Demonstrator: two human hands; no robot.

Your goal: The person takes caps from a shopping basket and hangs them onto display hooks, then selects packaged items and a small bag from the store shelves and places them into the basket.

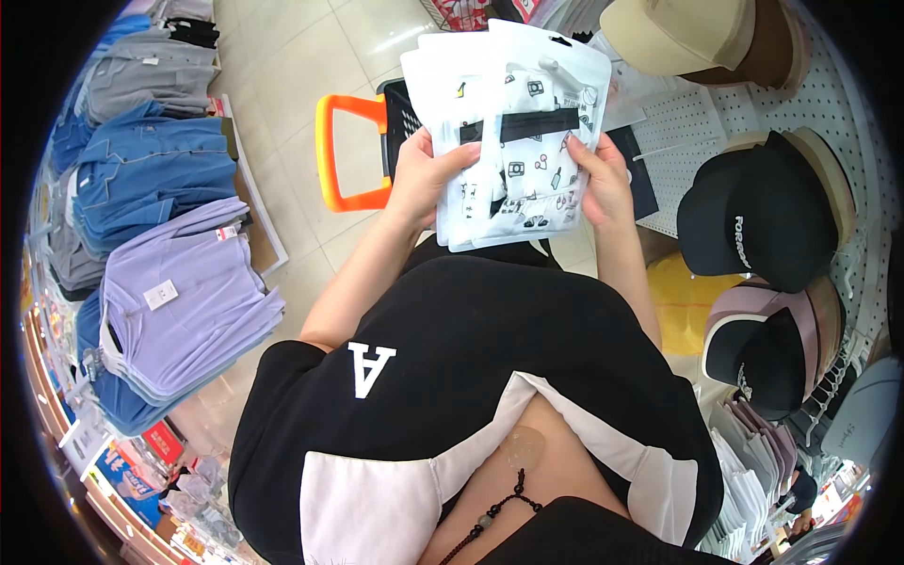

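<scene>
My left hand point(422, 176) grips the left edge of several flat, white plastic packets point(537, 193), its thumb across the front one. The right edge is pinched by my right hand point(605, 179), with the thumb on top. The packets overlap like a fan. Small black line drawings and a dark band show on them, and the front packet has a hang hole at its top. What is inside them I cannot make out. Behind my left hand is a dark basket with an orange handle point(325, 155).
Folded lilac shirts point(184, 297) and blue shirts point(155, 174) lie in stacks along the left. On the right, black caps point(753, 212) and a beige cap point(678, 33) hang from a white pegboard point(673, 132). Pale floor tiles point(282, 56) run between the displays.
</scene>
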